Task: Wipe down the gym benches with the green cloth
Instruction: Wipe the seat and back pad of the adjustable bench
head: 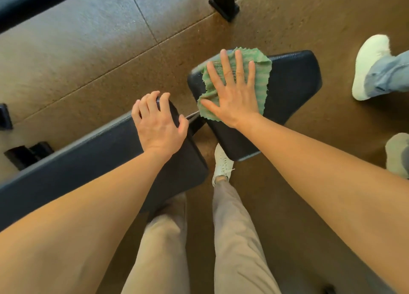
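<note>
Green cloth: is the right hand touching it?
Touching. The head view shows the right hand flat on the green cloth, straight fingers spread, pressing it onto the dark seat pad.

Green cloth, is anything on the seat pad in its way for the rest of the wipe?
Nothing visible. The right hand presses the green cloth flat on the seat pad, whose remaining surface is bare. The left hand grips the end of the long pad, across the gap from the cloth.
</note>
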